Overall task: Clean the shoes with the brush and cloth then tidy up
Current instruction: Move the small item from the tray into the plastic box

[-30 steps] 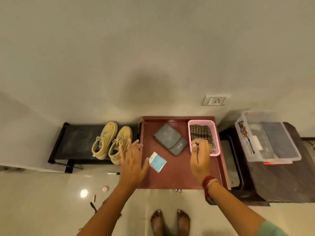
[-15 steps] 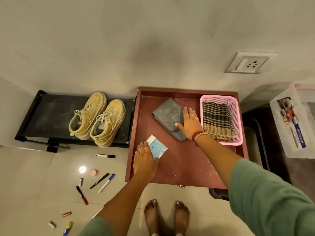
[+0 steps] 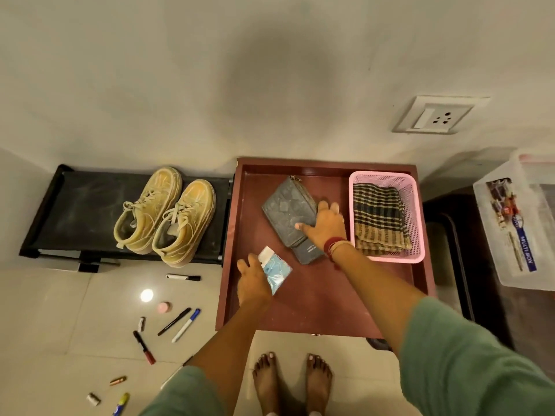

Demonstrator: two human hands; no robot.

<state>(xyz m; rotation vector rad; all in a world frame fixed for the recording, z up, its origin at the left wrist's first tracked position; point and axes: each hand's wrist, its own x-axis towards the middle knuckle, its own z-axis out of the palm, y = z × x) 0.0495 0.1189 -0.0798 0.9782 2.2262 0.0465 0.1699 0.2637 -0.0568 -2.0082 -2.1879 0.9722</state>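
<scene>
A pair of dusty tan shoes [image 3: 165, 214] stands on a low black rack [image 3: 75, 205] at the left. On the red-brown tray table [image 3: 315, 310] a pink basket [image 3: 416, 187] holds a folded checked cloth [image 3: 378, 217]. A grey pouch [image 3: 285, 211] lies on a dark wallet [image 3: 309, 253] in the middle of the tray. My right hand [image 3: 326, 225] rests on the pouch's right side, thumb spread over it. My left hand [image 3: 252, 283] grips a small blue packet [image 3: 279, 273] near the tray's left edge.
Pens, markers [image 3: 186, 324], a small pink disc [image 3: 164, 307] and small batteries lie scattered on the tiled floor at the lower left. A clear plastic box [image 3: 516, 223] sits on dark furniture at the right. The wall with a socket [image 3: 435, 115] is close behind. My bare feet [image 3: 292, 382] stand before the tray.
Both hands came down onto the tray: the left from beside the shoes onto the blue packet, the right from the pink basket's edge onto the grey pouch. The camera has moved closer.
</scene>
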